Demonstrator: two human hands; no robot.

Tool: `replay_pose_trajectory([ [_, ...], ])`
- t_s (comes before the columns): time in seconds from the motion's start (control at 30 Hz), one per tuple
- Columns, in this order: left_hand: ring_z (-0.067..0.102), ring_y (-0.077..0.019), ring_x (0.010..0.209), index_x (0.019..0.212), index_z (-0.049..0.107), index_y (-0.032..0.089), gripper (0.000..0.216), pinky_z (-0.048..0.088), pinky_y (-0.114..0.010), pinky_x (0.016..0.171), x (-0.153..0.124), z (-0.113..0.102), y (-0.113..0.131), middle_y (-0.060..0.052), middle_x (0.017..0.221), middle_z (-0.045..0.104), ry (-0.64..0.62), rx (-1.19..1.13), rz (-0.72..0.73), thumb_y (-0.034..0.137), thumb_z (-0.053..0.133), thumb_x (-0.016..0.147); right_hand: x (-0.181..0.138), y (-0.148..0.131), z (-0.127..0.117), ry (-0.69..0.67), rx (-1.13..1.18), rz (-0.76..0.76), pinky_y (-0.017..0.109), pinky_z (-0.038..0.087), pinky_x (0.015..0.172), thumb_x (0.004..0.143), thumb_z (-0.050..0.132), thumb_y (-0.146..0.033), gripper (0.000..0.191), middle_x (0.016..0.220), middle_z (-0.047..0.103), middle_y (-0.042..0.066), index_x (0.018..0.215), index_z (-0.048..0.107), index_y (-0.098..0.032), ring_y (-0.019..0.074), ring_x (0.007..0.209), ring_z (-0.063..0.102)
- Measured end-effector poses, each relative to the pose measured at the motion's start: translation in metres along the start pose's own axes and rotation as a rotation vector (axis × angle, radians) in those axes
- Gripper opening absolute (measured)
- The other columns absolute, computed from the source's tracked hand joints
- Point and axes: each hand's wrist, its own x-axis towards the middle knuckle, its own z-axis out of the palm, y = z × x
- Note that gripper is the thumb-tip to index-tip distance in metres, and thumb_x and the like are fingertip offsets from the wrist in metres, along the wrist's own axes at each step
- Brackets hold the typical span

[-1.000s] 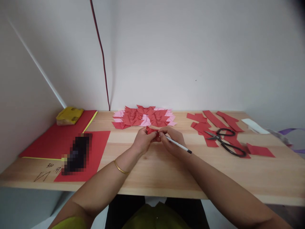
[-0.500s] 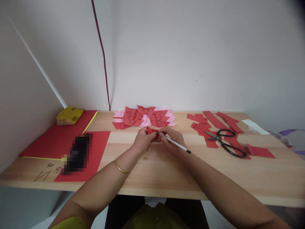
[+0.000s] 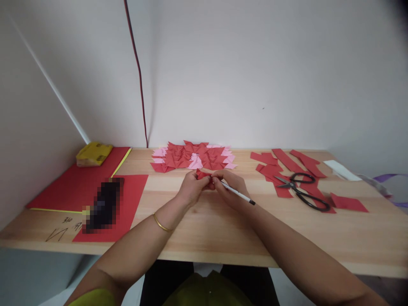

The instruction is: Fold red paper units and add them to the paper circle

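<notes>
Between my two hands, over the middle of the table, is a small folded piece of red paper (image 3: 200,173). My left hand (image 3: 191,186) pinches it from the left, thumb on top. My right hand (image 3: 230,186) has its fingertips closed at the paper's right edge and also holds a white pen (image 3: 238,193) with a dark end, which slants down to the right across the palm. The pen's other end is hidden by the fingers. Just beyond my hands lies a spread of folded red and pink paper pieces (image 3: 194,156).
Black-handled scissors (image 3: 290,185) rest on red paper strips (image 3: 287,161) at the right, near a white strip (image 3: 342,170). On the left are red sheets (image 3: 63,187), a yellow packet (image 3: 94,154) and a blurred dark object (image 3: 103,206). A dark red cable (image 3: 139,72) runs down the wall.
The view has shifted very slightly. Both hands keep the same hold on the red paper and the pen, with no clear movement.
</notes>
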Motion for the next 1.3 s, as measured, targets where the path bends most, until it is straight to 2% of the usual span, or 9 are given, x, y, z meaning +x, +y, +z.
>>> replay_pose_trajectory([
  [0.3,0.057,-0.0109,0.053,0.075,0.062,0.009,0.024,0.051,-0.027,0.057,0.0007,-0.002,0.0013,-0.003,0.061,0.062,-0.016,-0.052,-0.006,0.023,0.074,0.059,0.0002,-0.0088,-0.0053,0.056,0.033,0.067,0.026,0.049,0.062,0.085,0.049,-0.024,0.012,0.071,0.069,0.002,0.083,0.06,-0.02,0.0148,0.065,0.064],
  [1.3,0.059,-0.0127,0.057,0.076,0.062,0.009,0.02,0.052,-0.029,0.059,0.0018,-0.0033,-0.0019,-0.004,0.066,0.063,-0.007,-0.032,0.012,0.019,0.071,0.061,0.0009,-0.004,-0.0033,0.004,0.007,0.053,0.025,0.046,0.061,0.085,0.049,-0.025,0.013,0.074,0.067,0.003,0.084,0.06,-0.019,0.014,0.066,0.061],
])
